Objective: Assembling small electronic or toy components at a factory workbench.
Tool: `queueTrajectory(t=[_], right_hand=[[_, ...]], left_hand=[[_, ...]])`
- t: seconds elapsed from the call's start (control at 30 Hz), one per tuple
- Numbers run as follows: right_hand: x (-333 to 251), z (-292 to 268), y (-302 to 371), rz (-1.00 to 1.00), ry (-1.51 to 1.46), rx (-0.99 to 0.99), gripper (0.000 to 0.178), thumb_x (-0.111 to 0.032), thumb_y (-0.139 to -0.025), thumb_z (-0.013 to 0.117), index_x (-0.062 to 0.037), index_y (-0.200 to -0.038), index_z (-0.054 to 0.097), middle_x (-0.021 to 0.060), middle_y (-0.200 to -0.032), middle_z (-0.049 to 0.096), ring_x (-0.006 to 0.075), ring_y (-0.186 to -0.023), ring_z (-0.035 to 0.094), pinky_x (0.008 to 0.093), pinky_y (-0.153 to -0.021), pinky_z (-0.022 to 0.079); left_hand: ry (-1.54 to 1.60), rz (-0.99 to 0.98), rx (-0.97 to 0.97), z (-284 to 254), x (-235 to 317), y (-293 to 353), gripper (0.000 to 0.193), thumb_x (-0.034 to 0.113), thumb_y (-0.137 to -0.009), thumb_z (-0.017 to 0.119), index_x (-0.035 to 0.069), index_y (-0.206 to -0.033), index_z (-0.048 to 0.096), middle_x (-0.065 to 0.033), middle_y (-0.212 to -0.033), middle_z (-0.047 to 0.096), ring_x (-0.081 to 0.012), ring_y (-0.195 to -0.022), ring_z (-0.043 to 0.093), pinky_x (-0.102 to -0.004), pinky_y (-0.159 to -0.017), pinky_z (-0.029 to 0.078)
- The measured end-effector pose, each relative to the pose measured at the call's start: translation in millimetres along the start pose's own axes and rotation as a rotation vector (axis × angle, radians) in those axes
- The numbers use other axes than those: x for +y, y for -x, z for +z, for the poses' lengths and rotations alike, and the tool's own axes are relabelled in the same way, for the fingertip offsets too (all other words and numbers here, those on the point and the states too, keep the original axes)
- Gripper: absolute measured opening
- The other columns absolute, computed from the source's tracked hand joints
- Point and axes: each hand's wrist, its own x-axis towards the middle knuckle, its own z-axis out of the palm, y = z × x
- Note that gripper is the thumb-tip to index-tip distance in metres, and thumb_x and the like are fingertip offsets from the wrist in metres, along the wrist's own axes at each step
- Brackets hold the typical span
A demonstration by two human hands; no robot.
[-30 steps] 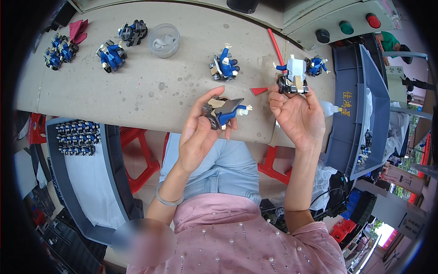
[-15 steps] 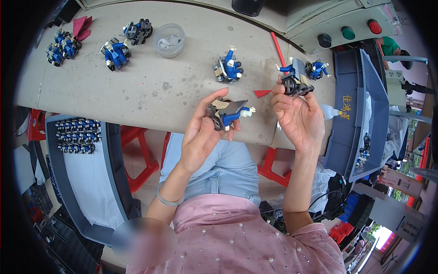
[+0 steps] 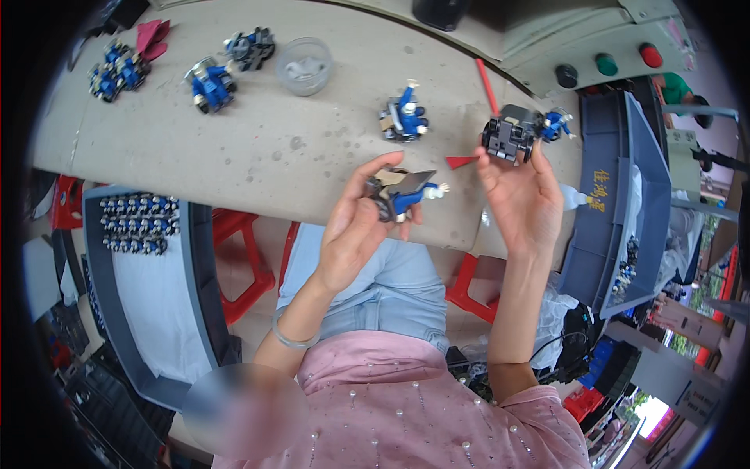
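Over the table's near edge, my left hand [image 3: 358,223] is closed on a toy wheeled cart [image 3: 401,193] with a seated blue figure. A flat grey panel on this toy faces up, and its figure's pale head points right. Farther right, my right hand [image 3: 525,203] grips a second toy cart [image 3: 508,136] with its fingertips. That cart's dark underside and wheels face me; its figure is mostly hidden. Just behind it a blue toy figure [image 3: 555,125] rests on the table. Between my hands and farther back sits another blue toy on a cart [image 3: 405,116].
More toys [image 3: 211,84] and a pink cloth [image 3: 152,39] lie at the far left, near a round clear tub [image 3: 305,66]. A red-handled tool [image 3: 487,86] lies near the right hand. Grey bins [image 3: 199,273] [image 3: 582,227] flank the table. A panel with buttons [image 3: 605,64] stands behind.
My right hand has tipped its toy cart so the underside now faces me. The left hand keeps its toy in nearly the same pose. The whole view has shifted slightly.
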Motion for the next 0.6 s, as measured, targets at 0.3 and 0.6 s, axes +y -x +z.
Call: queueTrajectory(t=[0.3, 0.6], right_hand=[[16.0, -14.7, -49.2, -0.829, 1.545, 0.128, 0.046, -0.006, -0.078, 0.069, 0.0002, -0.120, 0.050, 0.0137, -0.108, 0.058, 0.0232, -0.099, 0.057, 0.0329, -0.093, 0.042], [7.3, 6.7, -7.3, -1.051, 1.774, 0.155, 0.039, -0.009, -0.080, 0.066, 0.0022, -0.116, 0.056, 0.0145, -0.112, 0.059, 0.0265, -0.107, 0.055, 0.0357, -0.096, 0.038]], left_hand=[[0.015, -0.006, 0.021, 2.5, -5.4, -0.7, 0.051, 0.033, -0.098, 0.044, 0.002, -0.136, 0.029, -0.0139, -0.112, 0.053, -0.0226, -0.091, 0.056, -0.0289, -0.069, 0.046], [-0.183, 0.003, 0.001, -0.3, -2.1, -0.2, 0.049, 0.028, -0.095, 0.050, 0.004, -0.134, 0.032, -0.0105, -0.112, 0.050, -0.0164, -0.092, 0.056, -0.0274, -0.073, 0.047]])
